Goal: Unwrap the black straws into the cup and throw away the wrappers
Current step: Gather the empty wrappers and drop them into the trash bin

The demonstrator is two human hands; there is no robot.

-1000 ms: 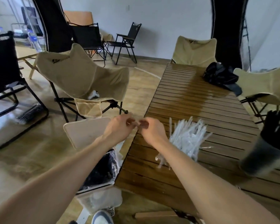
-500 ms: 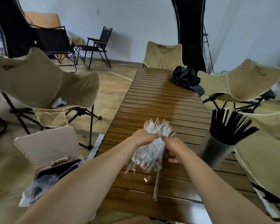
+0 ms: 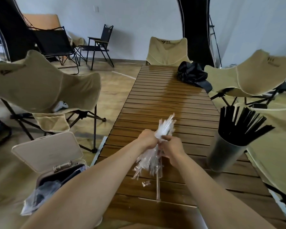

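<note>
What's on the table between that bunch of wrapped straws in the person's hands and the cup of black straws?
Only bare wooden slats of the table show between the bundle of wrapped straws and the cup in the head view.

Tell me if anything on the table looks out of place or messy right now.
A small torn wrapper scrap lies loose on the wooden table near the wrapped straws, not in the bin. One wrapped straw lies apart from the bundle, pointing toward the near edge.
</note>
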